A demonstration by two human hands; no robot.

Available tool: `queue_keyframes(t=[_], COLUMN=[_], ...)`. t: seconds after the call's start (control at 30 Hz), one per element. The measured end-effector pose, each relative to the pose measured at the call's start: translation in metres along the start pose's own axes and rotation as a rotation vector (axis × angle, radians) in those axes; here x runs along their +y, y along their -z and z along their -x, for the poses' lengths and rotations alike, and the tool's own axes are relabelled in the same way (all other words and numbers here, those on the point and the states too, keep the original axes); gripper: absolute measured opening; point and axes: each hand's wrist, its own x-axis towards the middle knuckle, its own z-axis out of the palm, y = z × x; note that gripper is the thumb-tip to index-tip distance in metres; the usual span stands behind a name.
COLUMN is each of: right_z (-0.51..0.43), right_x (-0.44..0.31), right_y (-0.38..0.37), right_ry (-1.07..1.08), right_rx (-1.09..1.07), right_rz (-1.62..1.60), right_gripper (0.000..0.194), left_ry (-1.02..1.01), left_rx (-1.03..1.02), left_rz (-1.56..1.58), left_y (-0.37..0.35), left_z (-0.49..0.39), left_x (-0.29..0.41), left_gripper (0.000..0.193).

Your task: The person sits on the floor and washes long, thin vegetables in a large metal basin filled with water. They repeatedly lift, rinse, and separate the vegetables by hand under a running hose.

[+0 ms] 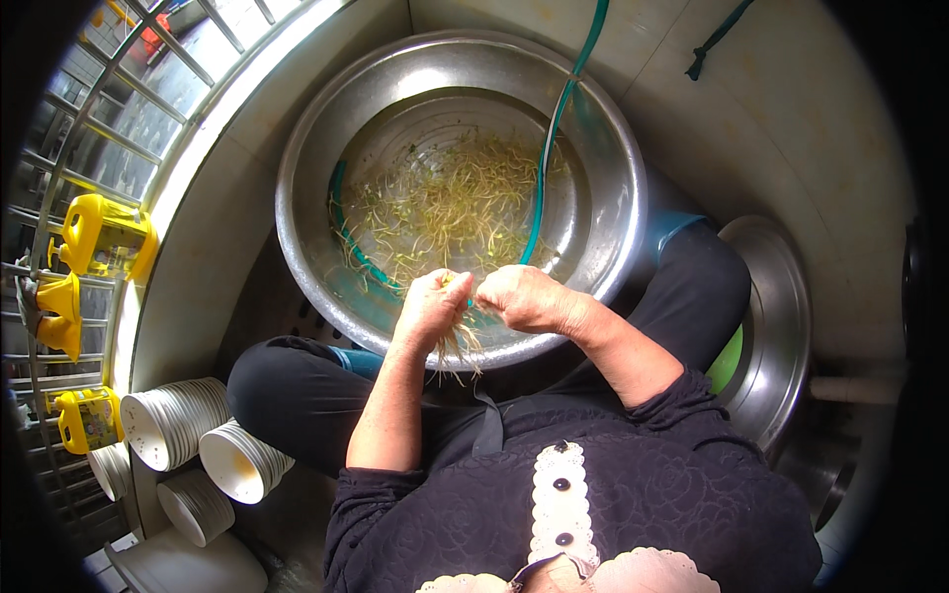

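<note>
My left hand [430, 311] is closed around a bunch of thin, pale sprouts [458, 345], whose stringy ends hang below the fist over the near rim. Close beside it, with a narrow gap between, my right hand [523, 300] has its fingers curled in; whether anything is inside them is hidden. Both hands are above the near side of a large round metal basin [415, 80]. Many loose yellowish-green sprouts [467, 193] float in the basin's water. A green hose [540, 193] runs over the far rim into the water and curves along the left side.
Stacked white bowls [178, 419] stand on the left, above a white tub [193, 563]. Yellow jugs [104, 233] sit along a ledge by metal bars [133, 96]. Another metal basin [775, 326] leans at my right, beside the tiled wall [778, 126].
</note>
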Motion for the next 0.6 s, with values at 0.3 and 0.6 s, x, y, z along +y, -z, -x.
queue_keyframes(t=[0.3, 0.6], right_z=[-0.017, -0.011], right_x=[0.041, 0.048], right_y=[-0.045, -0.026], right_ry=[-0.397, -0.401], right_rx=[0.131, 0.491], right_rz=[-0.060, -0.646], right_gripper=[0.028, 0.024], left_ry=[-0.383, -0.160], left_rx=[0.282, 0.247], left_rz=[-0.314, 0.393], left_y=[-0.020, 0.000], left_z=[0.004, 0.005], left_x=[-0.003, 0.006], left_gripper=[0.017, 0.017])
